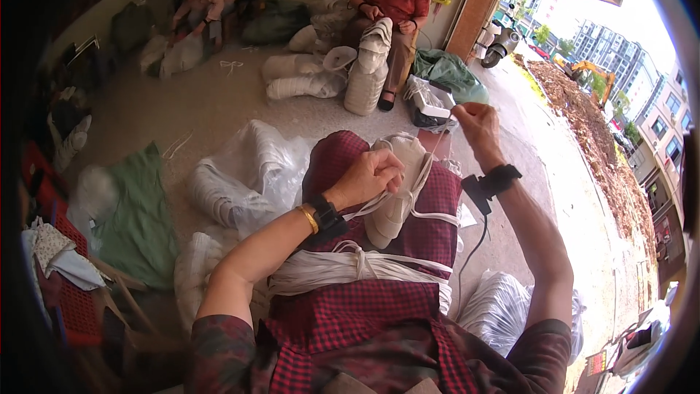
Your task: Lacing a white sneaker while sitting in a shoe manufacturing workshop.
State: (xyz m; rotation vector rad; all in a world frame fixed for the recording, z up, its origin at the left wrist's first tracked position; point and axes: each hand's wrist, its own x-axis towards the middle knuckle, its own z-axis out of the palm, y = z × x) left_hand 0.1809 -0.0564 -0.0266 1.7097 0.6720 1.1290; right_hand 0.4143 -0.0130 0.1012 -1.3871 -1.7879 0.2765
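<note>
A cream-white shoe upper rests on my lap, on the red-and-black checked apron. White shoelaces run from its eyelets. Raised at the right, my right hand pinches a lace that stretches up from the upper. My left hand is curled closed just left of the upper, with a lace trailing from beneath its fingers; the fingertips are partly hidden. Across my waist lies a tied bundle of white laces.
Plastic-wrapped stacks of white uppers lie left of my knees, with another bag at my right. A green cloth and red crate are left. Ahead sits a person in red by stacked uppers; another person bends far left.
</note>
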